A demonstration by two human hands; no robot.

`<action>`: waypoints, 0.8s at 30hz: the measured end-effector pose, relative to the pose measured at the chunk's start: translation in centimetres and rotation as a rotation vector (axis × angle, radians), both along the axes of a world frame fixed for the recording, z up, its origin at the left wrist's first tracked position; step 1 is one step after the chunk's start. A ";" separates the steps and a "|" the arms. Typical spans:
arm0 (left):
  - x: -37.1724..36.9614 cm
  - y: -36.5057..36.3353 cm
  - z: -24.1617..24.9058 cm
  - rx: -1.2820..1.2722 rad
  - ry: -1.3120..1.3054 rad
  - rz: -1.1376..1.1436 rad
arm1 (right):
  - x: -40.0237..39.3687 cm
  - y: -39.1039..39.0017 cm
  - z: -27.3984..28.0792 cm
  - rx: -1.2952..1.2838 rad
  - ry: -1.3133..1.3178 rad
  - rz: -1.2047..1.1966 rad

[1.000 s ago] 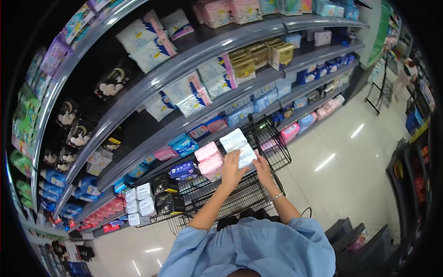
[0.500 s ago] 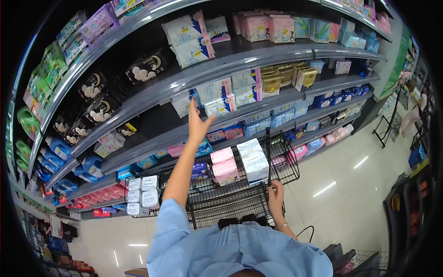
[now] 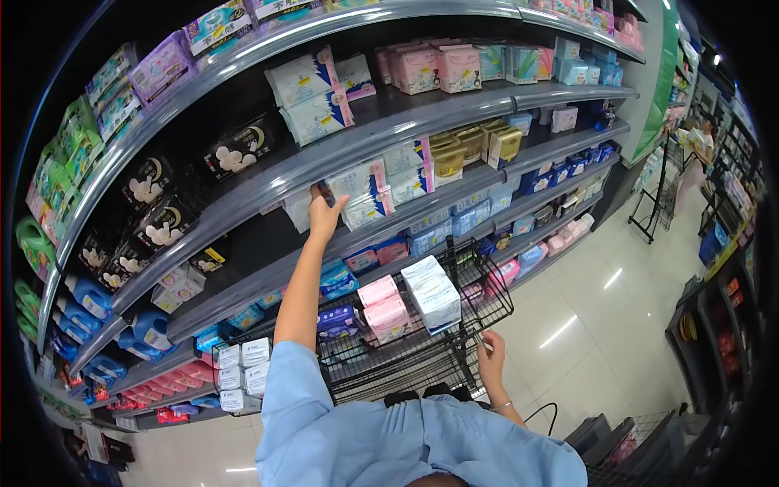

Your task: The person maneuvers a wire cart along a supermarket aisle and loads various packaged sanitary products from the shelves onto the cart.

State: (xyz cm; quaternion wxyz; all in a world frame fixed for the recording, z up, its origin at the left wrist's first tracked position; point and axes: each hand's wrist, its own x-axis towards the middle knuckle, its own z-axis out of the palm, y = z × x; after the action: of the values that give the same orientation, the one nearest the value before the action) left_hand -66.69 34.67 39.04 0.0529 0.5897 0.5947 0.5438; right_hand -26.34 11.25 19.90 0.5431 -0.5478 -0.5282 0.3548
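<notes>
My left hand (image 3: 324, 217) reaches onto a middle shelf, its thumb spread from the fingers. Its shadowed fingertips touch or nearly touch a pale pack (image 3: 299, 211), just left of white-and-blue packs (image 3: 359, 195). Low on the right, my right hand (image 3: 491, 355) has curled fingers beside the black wire cart (image 3: 414, 357); a small thin greyish thing shows at them, too small to make out. In the cart are a white pack stack (image 3: 432, 296), pink packs (image 3: 384, 311), a purple pack (image 3: 337, 321) and several white wrapped packs (image 3: 243, 365).
Curved shelf edges (image 3: 406, 105) run above and beside my left arm. Black packs (image 3: 235, 152) and blue bottles (image 3: 152, 327) fill the left side. A person (image 3: 694, 154) stands in the right aisle near another wire cart (image 3: 656, 199). Dark bins (image 3: 706, 341) are at right.
My left hand has moved left and slightly down, deeper toward the shelf. My right hand is lower and farther from the cart's edge. The shelves have shifted left in view.
</notes>
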 end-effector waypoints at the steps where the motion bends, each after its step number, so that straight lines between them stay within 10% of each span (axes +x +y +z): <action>1: 0.4 -0.9 0.5 0.005 0.020 0.000 | -0.2 -0.2 0.0 0.005 -0.014 0.007; 15: 13.7 -15.9 -3.6 0.068 -0.369 -0.260 | -4.4 0.6 5.8 0.227 -0.098 0.070; 24: 21.6 -10.6 -4.1 -0.025 0.244 -0.278 | -1.7 1.1 6.0 0.219 -0.101 0.065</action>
State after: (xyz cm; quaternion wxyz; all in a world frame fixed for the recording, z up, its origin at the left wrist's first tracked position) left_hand -45.12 24.11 34.96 0.0624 0.7271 0.5161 0.4484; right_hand -28.08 12.33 25.93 0.5606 -0.4850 -0.6078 0.2847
